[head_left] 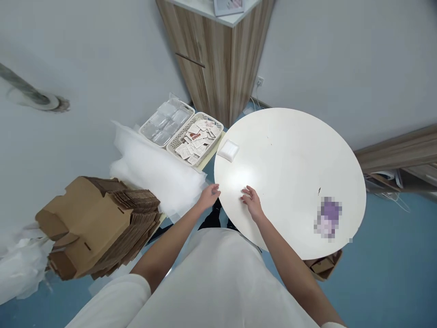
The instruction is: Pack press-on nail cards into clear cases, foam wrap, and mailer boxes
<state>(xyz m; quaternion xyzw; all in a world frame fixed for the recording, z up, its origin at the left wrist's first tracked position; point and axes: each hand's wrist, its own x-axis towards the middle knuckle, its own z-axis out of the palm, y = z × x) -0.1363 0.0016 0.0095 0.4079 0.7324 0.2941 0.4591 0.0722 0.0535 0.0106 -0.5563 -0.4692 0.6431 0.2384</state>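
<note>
My left hand [209, 197] hovers at the left edge of the round white table [290, 159], fingers apart and holding nothing. Over the tabletop, my right hand [251, 201] is also empty, its fingers spread and slightly curled. A small white foam-wrapped packet [228, 150] lies on the table beyond both hands, near the left rim. Close to my left hand is a stack of white foam sheets [153, 168] on the side table. A blurred-out purple item [328, 217] lies on the right part of the round table.
Left of the foam sheets stands a stack of folded cardboard boxes [99, 218]. Behind them are a white basket of printed cards [198, 141] and a basket of clear plastic packets [167, 119]. A wood-grain cabinet [218, 68] fills the corner. An open cardboard box [324, 266] sits below the table.
</note>
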